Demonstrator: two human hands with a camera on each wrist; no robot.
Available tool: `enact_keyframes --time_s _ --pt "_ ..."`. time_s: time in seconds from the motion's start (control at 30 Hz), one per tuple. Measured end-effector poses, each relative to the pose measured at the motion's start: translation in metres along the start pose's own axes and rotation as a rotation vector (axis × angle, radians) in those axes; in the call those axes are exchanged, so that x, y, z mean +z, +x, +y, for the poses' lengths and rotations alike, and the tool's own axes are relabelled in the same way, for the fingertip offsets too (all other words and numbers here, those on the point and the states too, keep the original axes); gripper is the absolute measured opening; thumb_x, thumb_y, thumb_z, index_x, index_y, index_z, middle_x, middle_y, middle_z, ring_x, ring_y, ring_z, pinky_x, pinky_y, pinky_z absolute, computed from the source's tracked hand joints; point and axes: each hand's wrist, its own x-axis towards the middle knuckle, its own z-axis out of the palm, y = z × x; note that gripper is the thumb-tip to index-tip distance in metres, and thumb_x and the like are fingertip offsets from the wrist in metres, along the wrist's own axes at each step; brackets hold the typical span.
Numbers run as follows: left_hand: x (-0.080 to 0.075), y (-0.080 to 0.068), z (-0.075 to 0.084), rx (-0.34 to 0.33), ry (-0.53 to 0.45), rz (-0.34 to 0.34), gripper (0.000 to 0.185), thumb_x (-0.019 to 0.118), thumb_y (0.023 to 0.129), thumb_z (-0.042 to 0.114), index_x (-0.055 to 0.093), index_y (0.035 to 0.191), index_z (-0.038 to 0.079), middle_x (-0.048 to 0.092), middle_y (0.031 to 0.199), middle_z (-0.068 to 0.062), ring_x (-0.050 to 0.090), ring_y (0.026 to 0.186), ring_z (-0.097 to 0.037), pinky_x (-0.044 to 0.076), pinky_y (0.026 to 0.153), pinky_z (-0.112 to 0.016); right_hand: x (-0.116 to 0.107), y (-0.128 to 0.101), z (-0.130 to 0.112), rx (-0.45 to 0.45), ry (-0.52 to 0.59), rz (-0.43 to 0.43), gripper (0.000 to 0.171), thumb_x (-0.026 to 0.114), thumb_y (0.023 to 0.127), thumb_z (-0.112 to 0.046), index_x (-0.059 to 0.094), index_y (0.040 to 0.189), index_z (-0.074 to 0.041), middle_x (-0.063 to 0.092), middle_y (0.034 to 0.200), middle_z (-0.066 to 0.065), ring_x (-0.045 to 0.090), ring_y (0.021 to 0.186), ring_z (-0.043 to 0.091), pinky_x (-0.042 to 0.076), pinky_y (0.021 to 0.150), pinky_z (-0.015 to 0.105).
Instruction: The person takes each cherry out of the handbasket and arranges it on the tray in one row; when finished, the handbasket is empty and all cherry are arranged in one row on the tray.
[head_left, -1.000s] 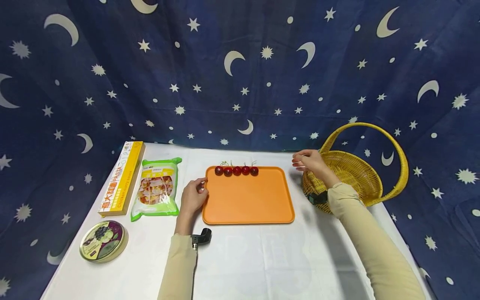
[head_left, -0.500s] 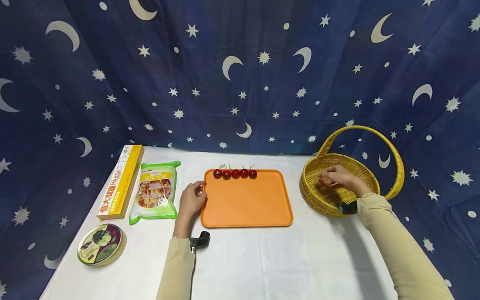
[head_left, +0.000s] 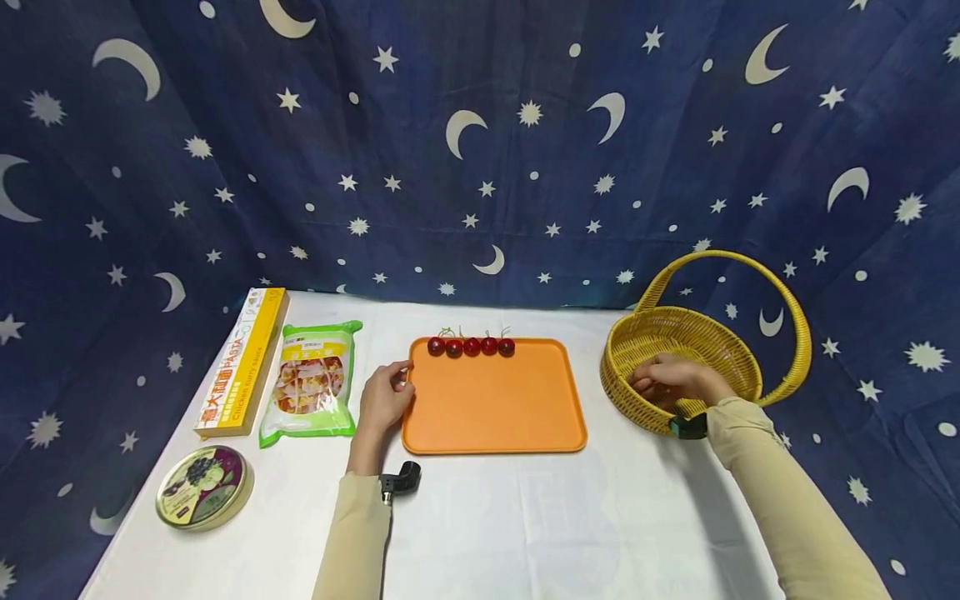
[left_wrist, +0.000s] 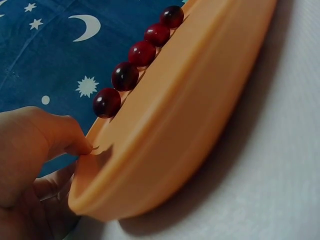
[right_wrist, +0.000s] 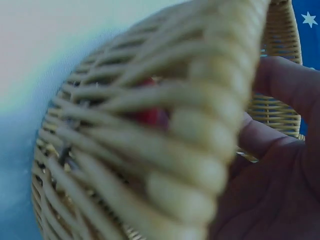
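Head view: five dark-red cherries [head_left: 471, 347] line the orange tray's [head_left: 495, 408] far edge.

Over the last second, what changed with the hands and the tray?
The right hand moved from above the table between the orange tray and the wicker basket rightward and down into the basket. Whether it grips anything cannot be told. Unchanged: the left hand holds the tray's left edge, five cherries line its far edge, and the pasta box, snack bag and tin stay put.

Cherries [head_left: 471, 347] line the tray's [head_left: 495, 417] far edge; basket [head_left: 720, 333] to its right.
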Motion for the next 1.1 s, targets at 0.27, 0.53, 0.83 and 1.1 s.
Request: enact_keyframes --time_s 0.27,0.53,0.83,1.1 --pt "0.0 0.005 0.001 -0.052 0.023 -0.041 0.041 0.064 0.079 0.003 0.069 0.12 0.002 0.062 0.09 -0.012 0.056 0.076 -0.024 0.041 0.07 -0.037 0.0 0.0 -0.002 -0.013 0.028 -0.009 0.02 0.045 0.101 -0.013 0.062 0.092 -0.009 0.052 0.075 -0.003 0.051 0.068 0.008 0.048 0.061 0.026" --pt "-0.002 0.003 0.002 -0.065 0.033 -0.058 0.042 0.063 0.079 0.004 0.068 0.12 0.002 0.061 0.09 -0.012 0.056 0.077 -0.024 0.041 0.07 -0.036 0.0 -0.002 -0.006 -0.143 0.017 0.018 0.035 0.051 0.098 -0.008 0.057 0.126 0.013 0.067 0.098 -0.001 0.062 0.086 0.009 0.055 0.078 0.031" --pt "-0.002 0.002 0.002 -0.076 0.032 -0.069 0.042 0.064 0.08 0.004 0.068 0.121 0.001 0.061 0.091 -0.012 0.056 0.078 -0.024 0.041 0.07 -0.036 0.003 -0.004 -0.009 -0.18 0.064 0.038 0.023 0.058 0.096 -0.009 0.069 0.112 0.003 0.069 0.1 -0.005 0.063 0.087 0.003 0.053 0.082 0.026" --pt "-0.002 0.001 0.003 -0.071 0.03 -0.067 0.042 0.063 0.079 0.004 0.068 0.121 0.002 0.062 0.091 -0.012 0.057 0.077 -0.024 0.041 0.07 -0.037 0.002 -0.008 -0.006 -0.116 0.062 -0.012 0.028 0.056 0.098 -0.013 0.065 0.121 0.002 0.067 0.102 -0.001 0.065 0.091 0.012 0.055 0.079 0.031"
